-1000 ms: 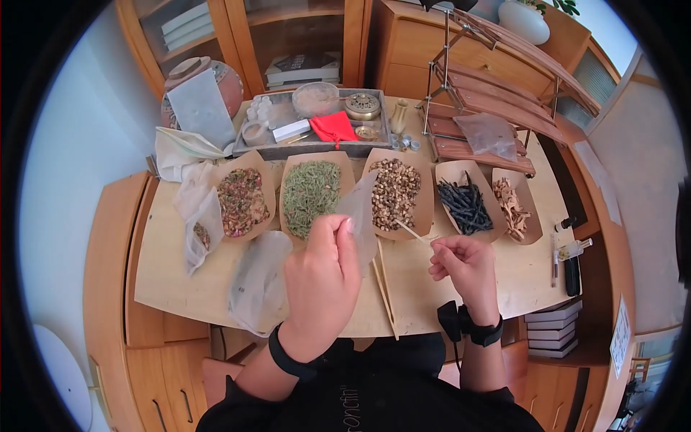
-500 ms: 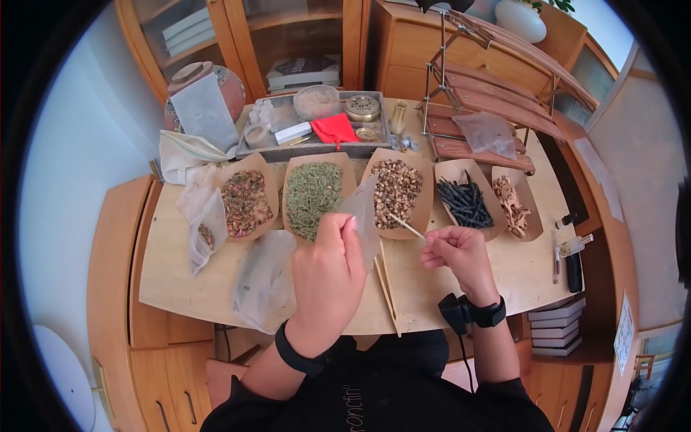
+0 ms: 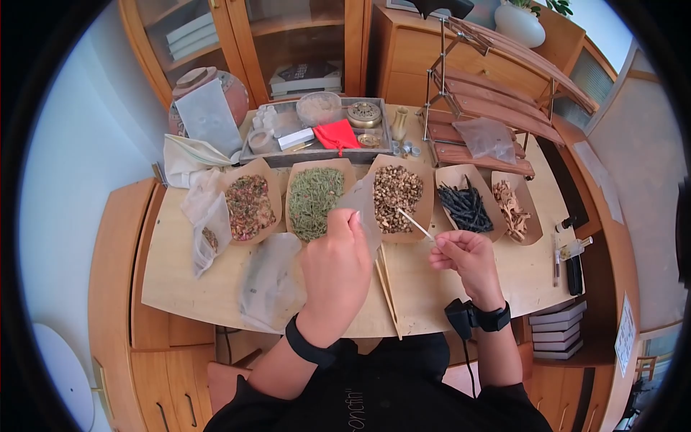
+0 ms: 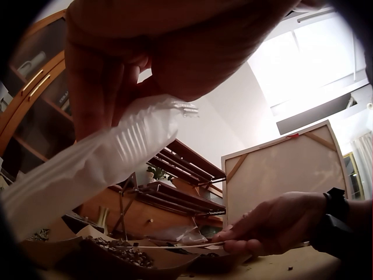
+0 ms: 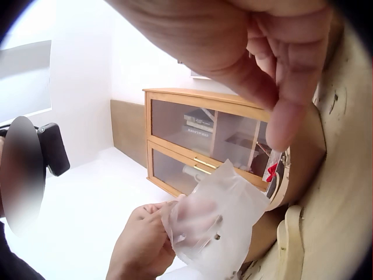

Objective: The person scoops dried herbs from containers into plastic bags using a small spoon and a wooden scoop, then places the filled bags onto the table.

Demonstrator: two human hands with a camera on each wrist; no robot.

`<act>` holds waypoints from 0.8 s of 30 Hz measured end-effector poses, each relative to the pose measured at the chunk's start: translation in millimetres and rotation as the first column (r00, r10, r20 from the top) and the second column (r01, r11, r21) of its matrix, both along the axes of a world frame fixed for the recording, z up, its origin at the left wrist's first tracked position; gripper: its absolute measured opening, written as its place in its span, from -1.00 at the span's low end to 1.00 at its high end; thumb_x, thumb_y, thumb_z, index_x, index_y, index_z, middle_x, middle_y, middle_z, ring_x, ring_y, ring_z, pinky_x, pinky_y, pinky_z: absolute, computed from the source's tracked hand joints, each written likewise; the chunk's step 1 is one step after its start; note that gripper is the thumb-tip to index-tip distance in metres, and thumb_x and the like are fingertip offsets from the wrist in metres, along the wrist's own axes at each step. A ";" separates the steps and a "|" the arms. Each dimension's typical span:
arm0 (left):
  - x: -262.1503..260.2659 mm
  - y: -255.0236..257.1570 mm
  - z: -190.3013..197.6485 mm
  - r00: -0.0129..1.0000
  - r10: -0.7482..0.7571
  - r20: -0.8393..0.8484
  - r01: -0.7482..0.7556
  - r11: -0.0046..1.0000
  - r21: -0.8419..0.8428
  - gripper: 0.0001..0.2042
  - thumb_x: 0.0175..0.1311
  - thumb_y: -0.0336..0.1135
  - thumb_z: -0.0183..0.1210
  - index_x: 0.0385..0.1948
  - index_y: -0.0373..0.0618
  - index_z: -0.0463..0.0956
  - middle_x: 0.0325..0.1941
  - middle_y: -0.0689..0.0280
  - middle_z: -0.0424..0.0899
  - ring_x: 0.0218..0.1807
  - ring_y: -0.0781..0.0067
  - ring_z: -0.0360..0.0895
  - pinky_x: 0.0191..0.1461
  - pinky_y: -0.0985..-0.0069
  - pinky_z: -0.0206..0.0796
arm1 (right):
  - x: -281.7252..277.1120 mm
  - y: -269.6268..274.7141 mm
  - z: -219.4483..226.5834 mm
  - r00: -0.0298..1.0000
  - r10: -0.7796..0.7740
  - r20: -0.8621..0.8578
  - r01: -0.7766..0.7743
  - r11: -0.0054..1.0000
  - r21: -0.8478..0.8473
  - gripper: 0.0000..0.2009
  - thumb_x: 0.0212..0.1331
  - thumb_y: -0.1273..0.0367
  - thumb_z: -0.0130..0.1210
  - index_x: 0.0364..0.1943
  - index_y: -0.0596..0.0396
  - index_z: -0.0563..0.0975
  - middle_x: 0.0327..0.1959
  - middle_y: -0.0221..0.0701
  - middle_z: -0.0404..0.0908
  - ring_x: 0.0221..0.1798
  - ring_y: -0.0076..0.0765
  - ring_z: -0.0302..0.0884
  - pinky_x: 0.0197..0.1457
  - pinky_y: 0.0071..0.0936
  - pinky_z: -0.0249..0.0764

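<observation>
My left hand (image 3: 338, 266) pinches a translucent plastic bag (image 3: 362, 205) between thumb and fingers, held up beside the paper tray (image 3: 427, 201) of chopped brown pieces. In the right wrist view a few dark bits show through the bag (image 5: 233, 221). Thumb and fingertips of my right hand (image 3: 469, 263) pinch one end of a thin pale stick (image 3: 417, 225). Its far end lies over the near part of the brown pieces (image 3: 396, 189). Wooden tongs (image 3: 387, 291) lie on the table between the hands.
To the left are trays of green dried herb (image 3: 317, 198) and dried petals (image 3: 250, 207); to the right, dark strips (image 3: 465, 205) and pale wood shavings (image 3: 509, 209). Another plastic bag (image 3: 270, 281) lies near the front edge. Behind stand a grey tray (image 3: 302, 156) and a wooden rack (image 3: 489, 101).
The stick's far end has moved forward over the brown pieces, and my right hand has shifted slightly. My left hand keeps holding the bag. The head view has drifted a little.
</observation>
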State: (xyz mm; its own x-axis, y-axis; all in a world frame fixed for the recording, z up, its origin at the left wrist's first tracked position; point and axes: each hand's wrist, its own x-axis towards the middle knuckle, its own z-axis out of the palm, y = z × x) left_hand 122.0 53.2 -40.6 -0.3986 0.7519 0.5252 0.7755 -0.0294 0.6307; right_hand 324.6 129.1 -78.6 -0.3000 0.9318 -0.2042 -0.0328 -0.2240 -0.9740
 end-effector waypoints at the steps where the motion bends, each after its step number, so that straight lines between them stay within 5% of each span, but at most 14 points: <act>1: 0.5 2.1 0.0 1.000 0.010 -0.016 -0.011 1.000 -0.007 -0.89 0.34 -0.38 0.04 -0.34 -0.21 0.48 -0.63 0.09 0.55 -0.59 0.07 0.55 -0.55 0.28 0.29 | 0.5 -1.0 1.1 1.000 -0.007 0.007 0.007 1.000 0.013 -0.85 0.25 0.43 0.13 -0.24 0.27 0.55 -0.42 -0.29 0.64 -0.42 -0.41 0.65 -0.30 -0.54 0.62; 5: 0.4 8.6 -0.6 0.999 0.002 -0.047 -0.002 1.000 0.001 -0.87 0.36 -0.35 -0.02 -0.34 -0.20 0.40 -0.72 0.05 0.50 -0.62 -0.04 0.52 -0.57 0.14 0.31 | 2.2 -7.2 17.9 1.000 -0.010 -0.012 0.011 1.000 0.029 -0.86 0.25 0.48 0.11 -0.24 0.33 0.55 -0.41 -0.25 0.64 -0.41 -0.38 0.66 -0.29 -0.53 0.64; 24: 2.7 14.6 -0.1 0.999 0.048 0.002 -0.047 0.998 -0.037 -0.90 0.34 -0.39 0.01 -0.32 -0.21 0.45 -0.62 0.01 0.55 -0.56 -0.06 0.53 -0.52 0.14 0.29 | -5.3 -31.1 77.8 0.993 0.118 0.024 -0.120 0.983 0.142 -0.88 0.22 0.50 0.12 -0.26 0.32 0.56 -0.44 -0.28 0.64 -0.43 -0.45 0.65 -0.34 -0.55 0.64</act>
State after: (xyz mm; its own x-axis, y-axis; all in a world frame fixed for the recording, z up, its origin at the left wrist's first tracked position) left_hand 124.6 67.7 -40.6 -0.4359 0.7507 0.4965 0.7736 0.0306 0.6330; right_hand 319.2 98.0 -0.8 -0.4082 0.9096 -0.0768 0.0012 -0.0836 -0.9965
